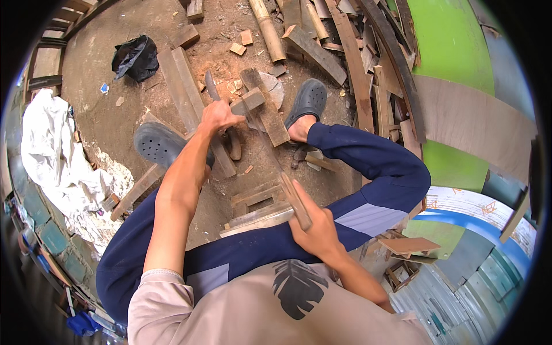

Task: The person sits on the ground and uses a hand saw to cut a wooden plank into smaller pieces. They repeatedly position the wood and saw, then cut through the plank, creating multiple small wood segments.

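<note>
My left hand (218,117) is closed on the near-left end of a short wooden block (251,100), its fingers partly hidden. The block lies across a longer weathered board (268,112) on the ground between my feet. In my right hand (318,233) is the straight wooden handle of a machete (294,201), held above my right thigh. Its long, thin blade points away from me, seen nearly edge-on, and its far end meets the block just right of my left hand. Whether it has cut into the wood I cannot tell. A curved dark blade (211,86) lies beyond my left hand.
Two long planks (183,86) lie left of the block. A low wooden frame (256,207) stands before my lap. Bamboo poles (267,30) and piled scrap boards (351,63) lie at the far right. A black plastic bag (135,57) and white cloth (52,149) are on the left.
</note>
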`<state>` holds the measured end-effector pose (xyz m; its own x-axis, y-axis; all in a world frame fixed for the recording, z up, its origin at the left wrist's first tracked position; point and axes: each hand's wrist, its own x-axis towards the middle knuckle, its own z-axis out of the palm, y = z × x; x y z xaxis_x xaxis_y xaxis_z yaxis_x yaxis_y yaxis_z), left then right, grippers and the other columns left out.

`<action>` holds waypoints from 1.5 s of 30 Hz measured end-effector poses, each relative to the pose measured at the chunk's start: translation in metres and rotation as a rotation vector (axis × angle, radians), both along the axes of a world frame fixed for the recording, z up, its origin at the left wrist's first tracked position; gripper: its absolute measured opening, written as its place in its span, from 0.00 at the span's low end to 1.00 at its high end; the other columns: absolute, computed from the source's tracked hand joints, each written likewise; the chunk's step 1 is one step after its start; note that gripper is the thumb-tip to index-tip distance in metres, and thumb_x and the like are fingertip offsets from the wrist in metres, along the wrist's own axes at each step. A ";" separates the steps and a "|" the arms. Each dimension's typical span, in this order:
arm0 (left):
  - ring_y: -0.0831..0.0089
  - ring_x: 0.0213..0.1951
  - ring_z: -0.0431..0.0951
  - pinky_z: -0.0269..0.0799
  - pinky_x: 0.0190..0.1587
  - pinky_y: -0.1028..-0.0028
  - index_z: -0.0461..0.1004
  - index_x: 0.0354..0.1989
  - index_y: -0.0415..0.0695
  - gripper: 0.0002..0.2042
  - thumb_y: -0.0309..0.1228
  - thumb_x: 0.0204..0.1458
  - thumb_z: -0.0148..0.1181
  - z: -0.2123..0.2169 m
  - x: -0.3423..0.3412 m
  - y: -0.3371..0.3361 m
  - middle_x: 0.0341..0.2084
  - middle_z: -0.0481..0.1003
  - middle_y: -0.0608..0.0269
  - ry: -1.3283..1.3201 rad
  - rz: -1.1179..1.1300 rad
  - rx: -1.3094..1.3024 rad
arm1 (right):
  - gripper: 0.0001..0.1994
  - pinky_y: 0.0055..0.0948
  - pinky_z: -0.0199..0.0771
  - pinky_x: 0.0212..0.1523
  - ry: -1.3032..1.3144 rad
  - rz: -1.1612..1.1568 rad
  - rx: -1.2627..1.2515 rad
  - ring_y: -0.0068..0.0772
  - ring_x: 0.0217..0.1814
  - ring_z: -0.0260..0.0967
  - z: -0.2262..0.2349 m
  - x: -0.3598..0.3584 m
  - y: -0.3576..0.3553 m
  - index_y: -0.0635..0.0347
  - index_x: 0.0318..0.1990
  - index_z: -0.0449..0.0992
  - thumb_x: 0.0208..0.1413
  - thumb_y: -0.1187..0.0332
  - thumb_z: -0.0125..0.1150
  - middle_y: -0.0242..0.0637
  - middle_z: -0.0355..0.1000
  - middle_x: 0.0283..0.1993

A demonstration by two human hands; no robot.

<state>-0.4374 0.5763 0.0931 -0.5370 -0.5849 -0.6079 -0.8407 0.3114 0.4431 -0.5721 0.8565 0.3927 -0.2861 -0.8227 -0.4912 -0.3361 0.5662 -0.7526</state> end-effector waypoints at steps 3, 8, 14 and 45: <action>0.45 0.47 0.85 0.78 0.53 0.54 0.77 0.55 0.34 0.44 0.62 0.39 0.71 0.008 0.000 0.003 0.42 0.83 0.37 -0.020 0.000 -0.010 | 0.34 0.33 0.79 0.37 0.034 -0.093 0.068 0.44 0.30 0.81 0.050 -0.013 0.019 0.66 0.72 0.67 0.53 0.79 0.60 0.55 0.81 0.36; 0.47 0.52 0.83 0.76 0.56 0.53 0.76 0.60 0.36 0.51 0.74 0.41 0.64 0.040 -0.009 0.012 0.47 0.82 0.38 0.026 0.060 0.009 | 0.31 0.24 0.75 0.39 0.069 -0.285 -0.092 0.19 0.36 0.74 0.060 -0.024 0.039 0.71 0.70 0.68 0.55 0.81 0.56 0.44 0.83 0.44; 0.46 0.58 0.79 0.71 0.62 0.49 0.73 0.65 0.38 0.55 0.82 0.51 0.39 0.007 -0.004 0.014 0.52 0.80 0.37 0.058 0.291 0.111 | 0.31 0.19 0.73 0.42 0.014 -0.382 -0.085 0.17 0.38 0.70 0.045 -0.035 0.041 0.70 0.70 0.68 0.56 0.80 0.57 0.38 0.80 0.48; 0.49 0.52 0.82 0.79 0.53 0.53 0.70 0.58 0.38 0.39 0.52 0.42 0.77 0.007 -0.002 0.044 0.48 0.81 0.47 0.065 0.129 -0.169 | 0.33 0.39 0.78 0.58 0.189 0.111 -0.107 0.57 0.61 0.77 -0.007 0.036 -0.034 0.57 0.75 0.62 0.60 0.79 0.57 0.57 0.74 0.64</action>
<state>-0.4392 0.6201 0.0997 -0.4859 -0.7419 -0.4621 -0.8497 0.2772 0.4484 -0.5361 0.8226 0.3859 -0.2697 -0.8985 -0.3462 -0.5319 0.4387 -0.7243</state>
